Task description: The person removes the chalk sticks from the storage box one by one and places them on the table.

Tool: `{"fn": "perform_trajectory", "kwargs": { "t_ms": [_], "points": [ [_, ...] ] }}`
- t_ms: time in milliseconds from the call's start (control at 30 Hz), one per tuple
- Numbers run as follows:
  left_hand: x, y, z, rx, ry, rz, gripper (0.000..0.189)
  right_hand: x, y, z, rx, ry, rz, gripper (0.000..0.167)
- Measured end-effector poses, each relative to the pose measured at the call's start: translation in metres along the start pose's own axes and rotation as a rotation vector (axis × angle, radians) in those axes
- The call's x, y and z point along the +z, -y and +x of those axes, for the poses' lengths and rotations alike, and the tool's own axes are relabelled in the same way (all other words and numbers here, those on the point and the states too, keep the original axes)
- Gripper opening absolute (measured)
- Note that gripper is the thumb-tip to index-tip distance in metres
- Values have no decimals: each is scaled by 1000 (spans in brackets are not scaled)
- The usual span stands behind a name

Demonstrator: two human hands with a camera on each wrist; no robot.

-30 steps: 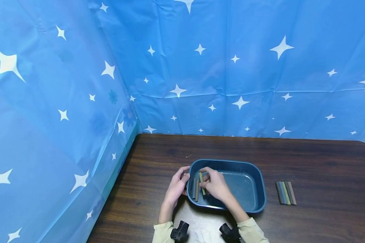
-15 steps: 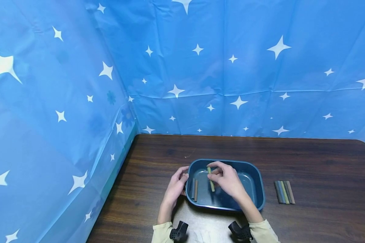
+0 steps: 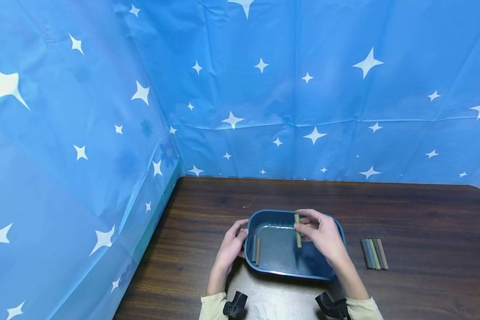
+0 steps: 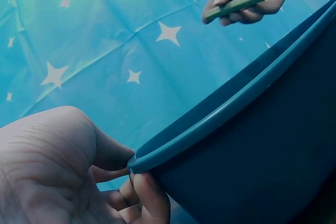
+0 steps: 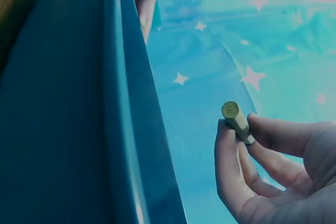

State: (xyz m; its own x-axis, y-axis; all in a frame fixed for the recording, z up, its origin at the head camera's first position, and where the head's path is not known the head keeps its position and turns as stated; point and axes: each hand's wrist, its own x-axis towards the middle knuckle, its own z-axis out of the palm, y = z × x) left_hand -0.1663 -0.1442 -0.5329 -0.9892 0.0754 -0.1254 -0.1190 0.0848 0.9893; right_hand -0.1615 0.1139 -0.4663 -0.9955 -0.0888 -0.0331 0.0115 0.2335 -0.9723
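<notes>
My right hand (image 3: 324, 235) pinches a yellow-green faceted stick (image 3: 298, 240) between thumb and fingers, above the right half of a dark blue tub (image 3: 280, 272). In the right wrist view the stick (image 5: 236, 119) points one flat end at the camera. At the tub's left end, my left hand (image 3: 231, 244) grips the rim, thumb on one side and fingers on the other, as the left wrist view shows. Inside the tub near that end lie a brown stick (image 3: 258, 251) and a greyish stick (image 3: 254, 249), side by side.
Right of the tub, several coloured sticks (image 3: 374, 254) lie in a tight row on the dark wooden table (image 3: 432, 231). A blue star-patterned cloth (image 3: 272, 98) hangs behind the table and along its left side.
My right hand has lifted the yellow-green stick away from the two sticks at the tub's left end and carried it rightward. My left hand keeps its grip on the rim.
</notes>
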Motion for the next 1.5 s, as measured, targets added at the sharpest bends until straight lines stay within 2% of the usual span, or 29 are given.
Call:
{"fn": "perform_trajectory", "kwargs": {
  "t_ms": [333, 633, 1167, 1333, 1500],
  "points": [
    [1, 1, 1, -4, -5, 1, 41, -32, -8, -2, 49, -84, 21, 43],
    [1, 1, 2, -17, -8, -6, 41, -58, -12, -5, 31, -123, 14, 44],
    [3, -2, 0, -8, -11, -13, 40, -109, -33, -14, 41, -173, -145, 50],
    [3, -1, 0, -10, -10, -13, 40, -127, -42, -18, 81, -183, -189, 50],
    [2, 0, 0, -21, -19, -10, 40, -143, -53, -23, 155, -166, -222, 51]
  ]
}}
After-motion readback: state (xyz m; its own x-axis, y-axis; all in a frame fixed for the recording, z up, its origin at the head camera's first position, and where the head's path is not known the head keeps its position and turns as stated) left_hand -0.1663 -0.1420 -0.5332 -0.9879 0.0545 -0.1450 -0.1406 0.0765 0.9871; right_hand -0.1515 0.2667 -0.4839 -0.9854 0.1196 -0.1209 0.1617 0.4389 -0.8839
